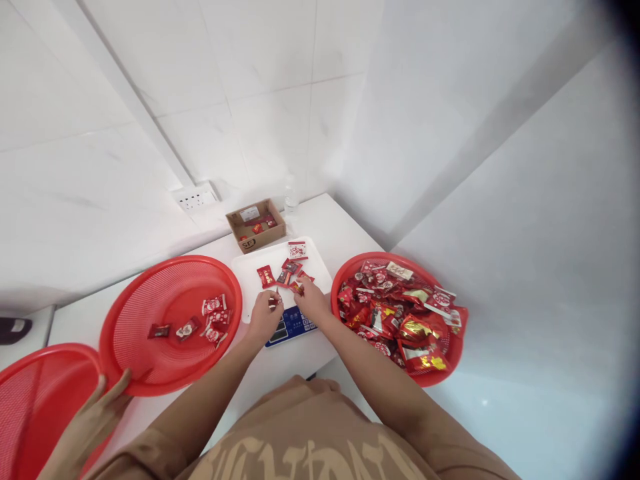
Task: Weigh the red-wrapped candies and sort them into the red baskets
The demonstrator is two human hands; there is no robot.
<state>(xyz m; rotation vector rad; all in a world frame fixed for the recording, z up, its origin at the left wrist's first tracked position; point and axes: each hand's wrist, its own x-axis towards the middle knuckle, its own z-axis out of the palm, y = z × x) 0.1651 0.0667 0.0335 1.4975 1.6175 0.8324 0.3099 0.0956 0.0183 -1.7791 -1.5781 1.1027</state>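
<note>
Several small wrapped candies [267, 277], mostly red, lie on the white tray [245, 267] of a weighing scale with a blue display panel [295, 321]. Over the tray's near left part is my left hand [264, 319], its fingers pinched; a small dark red bit shows at the fingertips, too small to name. My right hand [313, 303] is beside it, closed on a small red-and-gold candy packet [296, 288] at the near edge of the pile. A white-and-red packet [297, 251] sits toward the tray's back.
A red basket [345, 267] heaped with packets stands right. Another red basket [125, 320] holds several packets; another person's hand [103, 410] touches its rim. A third basket [50, 353] is partly visible. Behind the scale are a cardboard box [265, 239] and a clear bottle [290, 197].
</note>
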